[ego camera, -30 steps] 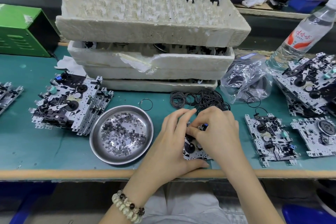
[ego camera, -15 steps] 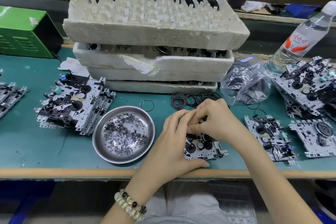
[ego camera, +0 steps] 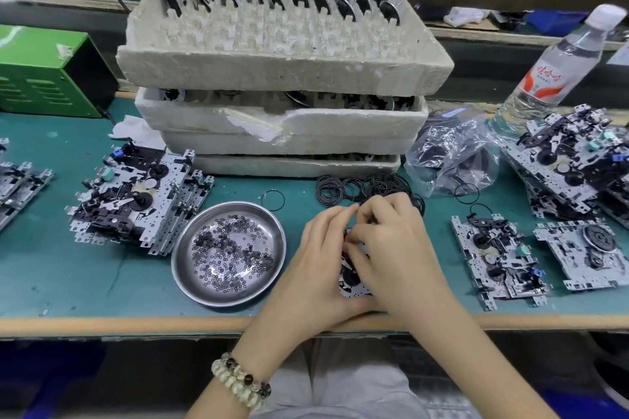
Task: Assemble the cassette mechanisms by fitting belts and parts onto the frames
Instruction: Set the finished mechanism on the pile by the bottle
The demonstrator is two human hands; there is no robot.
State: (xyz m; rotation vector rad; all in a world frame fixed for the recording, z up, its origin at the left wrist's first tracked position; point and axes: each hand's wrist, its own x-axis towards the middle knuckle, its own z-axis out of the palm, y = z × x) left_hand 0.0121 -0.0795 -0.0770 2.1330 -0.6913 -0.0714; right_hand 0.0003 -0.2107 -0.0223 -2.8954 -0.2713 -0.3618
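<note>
Back from the belts point(ego camera: 354, 188), the right hand point(ego camera: 391, 248) curls its fingers, contents hidden, over the frame point(ego camera: 352, 286) that the left hand point(ego camera: 315, 269) grips at the worktop's point(ego camera: 102, 282) near edge, so fitting probably begins.

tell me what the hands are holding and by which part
The left hand grips a cassette mechanism by its left edge. The right hand curls its fingers over the top; what they pinch is hidden.

We are wearing a bracelet point(ego camera: 242, 380) on our left wrist, two rows of pale beads with a few dark brown ones mixed in. We are wearing light grey clothes point(ego camera: 343, 384).
</note>
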